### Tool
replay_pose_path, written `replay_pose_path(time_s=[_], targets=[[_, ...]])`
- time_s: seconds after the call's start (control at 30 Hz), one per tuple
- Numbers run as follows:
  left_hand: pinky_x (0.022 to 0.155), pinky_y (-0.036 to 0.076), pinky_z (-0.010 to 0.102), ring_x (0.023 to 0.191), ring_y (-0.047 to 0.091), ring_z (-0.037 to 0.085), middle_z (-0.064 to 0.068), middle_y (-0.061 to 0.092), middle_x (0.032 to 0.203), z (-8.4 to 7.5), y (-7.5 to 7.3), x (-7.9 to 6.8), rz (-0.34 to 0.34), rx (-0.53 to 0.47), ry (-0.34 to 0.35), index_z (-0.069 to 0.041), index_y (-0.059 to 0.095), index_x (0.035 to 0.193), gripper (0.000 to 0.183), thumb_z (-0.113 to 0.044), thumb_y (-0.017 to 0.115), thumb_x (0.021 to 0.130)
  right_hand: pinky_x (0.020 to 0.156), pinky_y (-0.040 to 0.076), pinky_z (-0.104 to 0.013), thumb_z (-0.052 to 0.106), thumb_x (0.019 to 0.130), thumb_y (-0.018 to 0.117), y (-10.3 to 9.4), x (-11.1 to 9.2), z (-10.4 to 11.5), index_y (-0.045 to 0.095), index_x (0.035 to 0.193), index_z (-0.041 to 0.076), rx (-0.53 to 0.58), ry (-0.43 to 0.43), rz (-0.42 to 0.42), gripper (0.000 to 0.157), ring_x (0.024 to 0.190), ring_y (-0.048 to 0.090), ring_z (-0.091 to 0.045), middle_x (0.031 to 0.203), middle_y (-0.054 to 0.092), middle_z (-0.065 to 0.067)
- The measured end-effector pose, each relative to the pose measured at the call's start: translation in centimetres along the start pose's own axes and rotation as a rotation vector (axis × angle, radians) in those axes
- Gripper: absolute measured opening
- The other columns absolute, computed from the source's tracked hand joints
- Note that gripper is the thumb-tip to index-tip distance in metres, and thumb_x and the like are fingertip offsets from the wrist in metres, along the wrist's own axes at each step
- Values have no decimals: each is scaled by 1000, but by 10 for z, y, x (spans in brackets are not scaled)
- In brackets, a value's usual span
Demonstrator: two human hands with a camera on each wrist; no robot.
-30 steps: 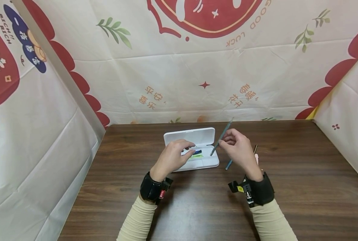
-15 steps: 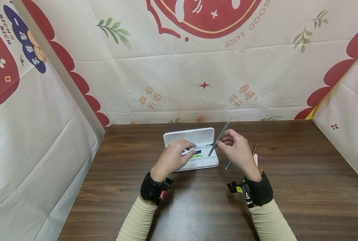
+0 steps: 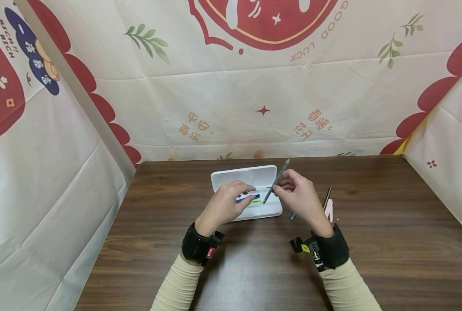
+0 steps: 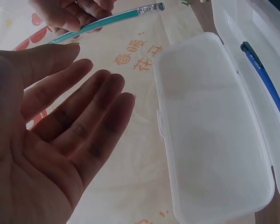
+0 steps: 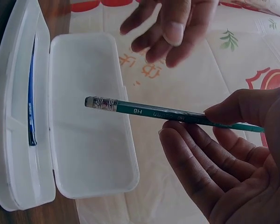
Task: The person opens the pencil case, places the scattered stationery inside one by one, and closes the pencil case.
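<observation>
My right hand [image 3: 299,196] pinches a green pencil [image 5: 149,112] between thumb and fingertips. Its eraser end, in a silver ferrule, points down-left over the white pencil case [image 3: 270,211]; the tip points up and away. The case's lid [image 3: 246,177] stands raised at the back. Inside the case lie a blue pen [image 5: 31,112] and a light green item [image 3: 256,201], partly hidden by my left hand [image 3: 229,201]. That hand hovers over the case's left part, fingers loosely bent and apart from the thumb, holding nothing.
Right of the case, on the brown wooden table [image 3: 254,276], lie a blue stick-like item [image 3: 293,216], a dark thin stick [image 3: 327,198] and a pale pink object [image 3: 329,209], partly covered by my right arm. Printed cloth [image 3: 231,99] hangs behind and at both sides.
My right hand has moved left with the pencil, bringing its eraser end farther over the case. More of the pink object shows. The left hand has shifted only slightly to the right.
</observation>
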State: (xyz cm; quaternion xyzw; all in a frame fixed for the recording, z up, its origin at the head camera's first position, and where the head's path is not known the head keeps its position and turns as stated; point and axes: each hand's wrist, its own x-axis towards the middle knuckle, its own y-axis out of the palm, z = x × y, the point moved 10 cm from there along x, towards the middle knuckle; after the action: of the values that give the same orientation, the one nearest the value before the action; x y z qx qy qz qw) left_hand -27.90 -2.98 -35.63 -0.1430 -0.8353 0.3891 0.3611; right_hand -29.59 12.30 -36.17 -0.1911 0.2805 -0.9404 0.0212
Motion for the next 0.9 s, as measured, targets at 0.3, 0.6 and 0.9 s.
replay_pose_path(time_s=[0.3, 0.6, 0.9], targets=[[72, 57, 31, 86, 66, 16, 8, 72, 97, -2, 0, 1, -2, -25, 10, -5, 71, 103, 19, -16, 65, 87, 67, 58, -34, 6, 85, 65, 10, -2, 7, 60, 99, 1, 30, -14, 25, 16, 77, 66, -17, 86, 70, -13], [73, 57, 31, 86, 66, 16, 9, 72, 100, -3, -2, 0, -21, -68, 35, -4, 70, 108, 23, -12, 66, 86, 70, 58, -39, 6, 85, 66, 20, -4, 10, 59, 101, -1, 77, -31, 43, 19, 79, 65, -19, 88, 69, -15], [72, 58, 34, 87, 66, 18, 14, 70, 104, -5, -1, 0, -19, -143, 60, 0, 66, 112, 29, -10, 67, 85, 70, 59, -36, 6, 85, 67, 30, -5, 14, 59, 103, -2, 130, -44, 50, 21, 79, 66, -16, 88, 69, -13]])
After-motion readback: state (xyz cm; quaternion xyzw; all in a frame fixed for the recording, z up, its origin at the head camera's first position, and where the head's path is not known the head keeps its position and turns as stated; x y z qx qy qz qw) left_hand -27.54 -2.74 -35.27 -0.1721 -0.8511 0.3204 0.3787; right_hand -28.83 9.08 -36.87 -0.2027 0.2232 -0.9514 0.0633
